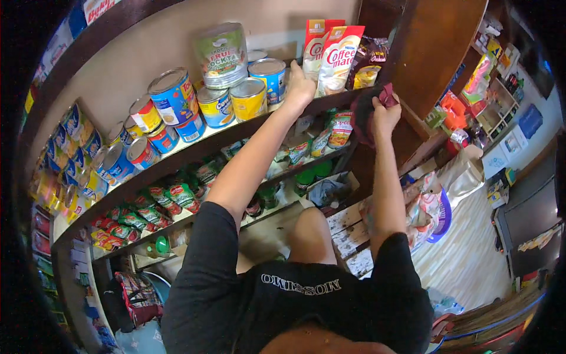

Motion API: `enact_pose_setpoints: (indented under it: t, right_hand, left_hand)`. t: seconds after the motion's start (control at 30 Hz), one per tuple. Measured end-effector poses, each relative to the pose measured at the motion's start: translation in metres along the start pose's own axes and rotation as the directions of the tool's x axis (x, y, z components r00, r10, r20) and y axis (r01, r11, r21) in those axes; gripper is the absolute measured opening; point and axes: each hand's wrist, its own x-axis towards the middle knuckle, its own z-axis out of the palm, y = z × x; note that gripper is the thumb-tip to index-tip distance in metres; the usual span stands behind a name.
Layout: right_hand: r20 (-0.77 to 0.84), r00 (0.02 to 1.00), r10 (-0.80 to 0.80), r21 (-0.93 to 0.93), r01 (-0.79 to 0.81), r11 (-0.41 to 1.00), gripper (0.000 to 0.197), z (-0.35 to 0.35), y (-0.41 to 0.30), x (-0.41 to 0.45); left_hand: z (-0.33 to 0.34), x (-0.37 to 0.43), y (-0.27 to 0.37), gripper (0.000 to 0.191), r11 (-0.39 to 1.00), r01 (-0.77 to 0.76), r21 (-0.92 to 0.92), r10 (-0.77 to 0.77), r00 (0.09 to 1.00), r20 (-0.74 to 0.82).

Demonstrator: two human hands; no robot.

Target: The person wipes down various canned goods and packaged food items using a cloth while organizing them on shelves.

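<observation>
My left hand is at the upper shelf, between a blue can and the red-and-white Coffee-mate pouches; whether it grips anything cannot be told. My right hand holds a dark maroon cloth at the shelf's right end, with part of the cloth sticking up above the fingers and the rest hanging beside the hand. Left of my left hand stand a yellow can and a large fruit cocktail can on top of smaller cans. Dark and yellow packets stand right of the pouches.
More cans line the upper shelf to the left. Green and red pouches fill the shelf below. A brown wooden panel bounds the shelves at right. A slatted wooden bench and a purple basket are low at right.
</observation>
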Motion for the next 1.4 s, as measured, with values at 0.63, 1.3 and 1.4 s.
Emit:
enact_pose_setpoints:
  t: [0.63, 1.3, 1.4]
  right_hand:
    - [0.701, 0.581, 0.414, -0.486, -0.036, 0.873, 0.033, -0.030, 0.064, -0.172]
    - [0.765, 0.550, 0.336, -0.546, 0.277, 0.790, 0.057, 0.038, 0.058, -0.096]
    - [0.781, 0.584, 0.223, -0.459, 0.293, 0.839, 0.049, 0.033, 0.071, -0.093]
  left_hand:
    - [-0.082, -0.171, -0.084, 0.048, 0.609, -0.658, 0.444, 0.389, 0.735, 0.556]
    - [0.017, 0.032, -0.214, 0.038, 0.856, 0.407, 0.320, -0.506, 0.787, 0.353]
    - [0.021, 0.037, -0.226, 0.038, 0.883, 0.421, 0.208, -0.470, 0.796, 0.382]
